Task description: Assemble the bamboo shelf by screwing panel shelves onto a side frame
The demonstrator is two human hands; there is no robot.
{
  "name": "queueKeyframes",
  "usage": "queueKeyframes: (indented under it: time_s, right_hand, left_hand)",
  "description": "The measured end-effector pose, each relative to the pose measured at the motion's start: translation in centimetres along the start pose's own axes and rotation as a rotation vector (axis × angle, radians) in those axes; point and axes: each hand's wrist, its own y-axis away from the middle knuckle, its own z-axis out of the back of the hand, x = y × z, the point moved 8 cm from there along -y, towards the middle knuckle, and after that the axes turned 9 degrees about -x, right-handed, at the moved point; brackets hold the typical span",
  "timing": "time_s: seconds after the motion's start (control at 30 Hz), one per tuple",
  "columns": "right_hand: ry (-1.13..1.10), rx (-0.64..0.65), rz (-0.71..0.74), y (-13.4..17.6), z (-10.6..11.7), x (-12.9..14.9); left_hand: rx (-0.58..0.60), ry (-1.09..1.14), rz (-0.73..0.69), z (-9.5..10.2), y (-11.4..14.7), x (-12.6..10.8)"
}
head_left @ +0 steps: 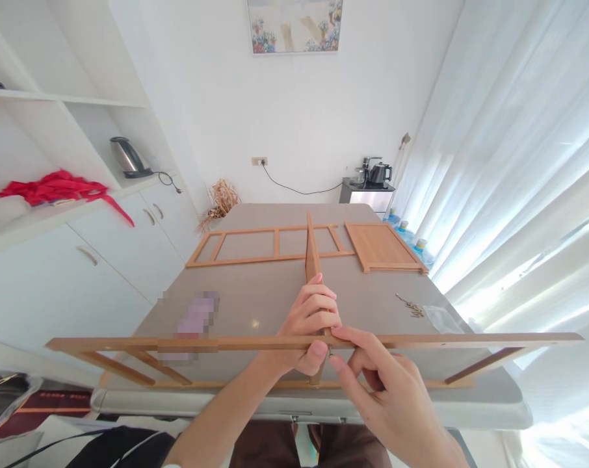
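Wooden frame (255, 343) stood on edge at table's (260, 286) near side; panel (313, 253) gripped by L hand (311, 315), fingers curled. R hand's (387, 377) thumb & index nearly closed at screw (330, 351), hold can't be told; best kept sq. to frame.

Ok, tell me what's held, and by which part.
The left hand grips the upright panel by its near end, at the frame. The right hand is at a small screw; whether it's pinched is unclear.

12 o'clock: framed floral picture (294, 27) hangs on white wall (201, 97). 10 o'clock: steel kettle (127, 156) stands on shelf (129, 185); dried stalks (223, 197) nearer centre. 9 o'clock: red cloth (55, 187) lies rumpled. 2 o'clock: black kettle (381, 173); white curtain (509, 149) beyond.
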Motion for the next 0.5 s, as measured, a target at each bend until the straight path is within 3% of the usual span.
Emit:
queueKeyframes:
  time_s: [0.2, 0.5]
  right_hand:
    - [-0.009, -0.033, 0.111, -0.9, 0.2, 0.6]
    - [0.022, 0.026, 0.125, -1.1, -0.4, 0.2]
  left_hand:
    - [0.022, 0.007, -0.008, 0.1, -0.5, 0.0]
    - [-0.014, 0.034, -0.040, 0.7, -0.9, -0.2]
